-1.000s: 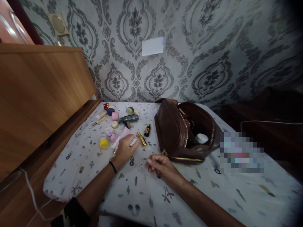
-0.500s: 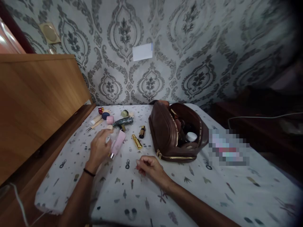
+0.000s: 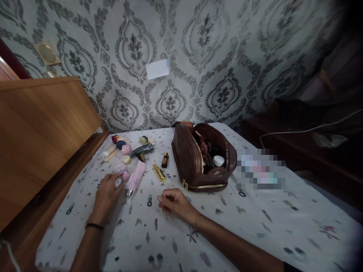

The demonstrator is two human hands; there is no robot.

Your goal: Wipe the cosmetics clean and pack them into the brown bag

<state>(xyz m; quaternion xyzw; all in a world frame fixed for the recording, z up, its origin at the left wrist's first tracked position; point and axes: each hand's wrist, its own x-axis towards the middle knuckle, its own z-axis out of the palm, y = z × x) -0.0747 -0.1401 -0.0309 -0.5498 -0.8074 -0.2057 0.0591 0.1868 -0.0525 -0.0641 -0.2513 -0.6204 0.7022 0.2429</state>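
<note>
My left hand (image 3: 107,190) rests low over the patterned cloth with its fingers curled. A small round whitish piece (image 3: 118,183) shows at its fingertips; what it belongs to is hidden. Just beyond the fingers lies a small clear container with a pink cap (image 3: 124,175). To the right of this hand is a pale pink squeeze tube (image 3: 137,176) with a silvery cap. My right hand (image 3: 174,203) is loosely closed above the cloth, with nothing visible in it. Nearest to it are a gold tube (image 3: 159,172), a small dark bottle with a gold top (image 3: 165,160) and the brown bag.
The unzipped brown cosmetic bag (image 3: 181,158) holds several items, including a white-lidded jar (image 3: 218,161). A dark green patterned tube (image 3: 143,149), pink jar (image 3: 126,149) and tweezers (image 3: 108,157) lie at back left. A wooden panel (image 3: 48,139) borders the left; a blurred-out item (image 3: 261,170) lies right.
My left hand has drawn back toward me and left, uncovering the pink-capped container. My right hand has hardly moved. The whole view has shifted slightly.
</note>
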